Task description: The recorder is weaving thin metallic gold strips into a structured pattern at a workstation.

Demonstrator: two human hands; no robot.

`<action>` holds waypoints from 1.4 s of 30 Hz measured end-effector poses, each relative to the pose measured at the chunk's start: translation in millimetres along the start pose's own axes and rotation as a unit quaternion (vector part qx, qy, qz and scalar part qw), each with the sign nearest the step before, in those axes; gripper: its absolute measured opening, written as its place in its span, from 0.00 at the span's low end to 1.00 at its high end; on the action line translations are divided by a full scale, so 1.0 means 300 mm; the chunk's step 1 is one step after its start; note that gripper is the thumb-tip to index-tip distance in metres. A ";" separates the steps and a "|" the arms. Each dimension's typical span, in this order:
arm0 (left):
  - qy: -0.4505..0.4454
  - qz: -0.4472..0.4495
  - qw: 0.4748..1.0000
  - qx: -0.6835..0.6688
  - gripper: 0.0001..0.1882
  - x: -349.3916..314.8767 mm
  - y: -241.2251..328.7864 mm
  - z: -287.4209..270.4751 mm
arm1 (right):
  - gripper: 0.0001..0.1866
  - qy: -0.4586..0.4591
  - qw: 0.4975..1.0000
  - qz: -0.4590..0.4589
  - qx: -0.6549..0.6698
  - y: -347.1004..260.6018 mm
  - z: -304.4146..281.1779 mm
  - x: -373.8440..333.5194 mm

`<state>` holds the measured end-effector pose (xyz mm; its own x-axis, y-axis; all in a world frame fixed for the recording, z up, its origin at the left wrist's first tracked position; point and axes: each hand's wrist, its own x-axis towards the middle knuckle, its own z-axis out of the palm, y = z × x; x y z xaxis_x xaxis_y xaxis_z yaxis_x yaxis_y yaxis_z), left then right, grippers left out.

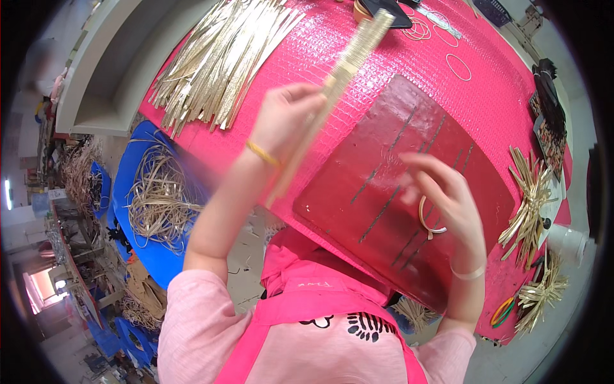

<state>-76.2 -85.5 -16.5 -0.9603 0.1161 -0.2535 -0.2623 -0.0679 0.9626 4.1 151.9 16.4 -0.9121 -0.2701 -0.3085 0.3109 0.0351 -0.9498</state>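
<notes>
My left hand [291,118] is closed around a long, narrow bundle of gold strips [358,51], tilted up over the pink table. Pale bands cross the bundle just above my fingers. Its lower end is blurred. Over the dark red board [476,185], my right hand [448,198] has curled fingers, partly smeared by motion. A cream rubber band [423,217] loops out below those fingers, its upper part hidden by the hand. The board has several dark parallel lines on it. Farther left lies a large spread of loose gold strips [224,57].
A blue sheet [157,256] at left carries a tangle of thin strips [163,198]. Rubber bands [458,66] lie at the table's far side beside a black object [391,16]. Gold strip bundles [527,198] and coloured rings [503,312] line the right edge.
</notes>
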 end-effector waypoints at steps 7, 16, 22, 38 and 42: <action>-0.118 0.025 0.990 -0.077 0.09 -0.126 -0.035 0.120 | 0.10 0.010 0.992 -0.113 0.063 0.016 0.097 0.222; -0.126 -0.018 0.992 -0.001 0.09 -0.079 0.009 0.051 | 0.13 -0.078 0.987 0.100 0.096 0.053 -0.015 0.204; -0.119 -0.046 0.992 -0.019 0.11 -0.102 0.023 0.017 | 0.28 0.219 0.807 0.011 -0.549 0.081 0.104 0.242; -0.138 -0.031 0.979 -0.146 0.09 -0.209 0.092 0.125 | 0.06 0.125 0.945 -0.179 0.245 -0.001 0.177 0.045; -0.083 0.015 0.986 -0.141 0.09 -0.224 0.057 0.164 | 0.08 0.150 0.953 -0.142 0.221 0.012 0.175 0.021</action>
<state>-11.5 -45.6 21.6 -0.9453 0.2698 -0.1834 -0.2725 -0.3439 0.8986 13.3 99.9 13.8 -0.9909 0.0816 -0.1072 0.0625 -0.4260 -0.9026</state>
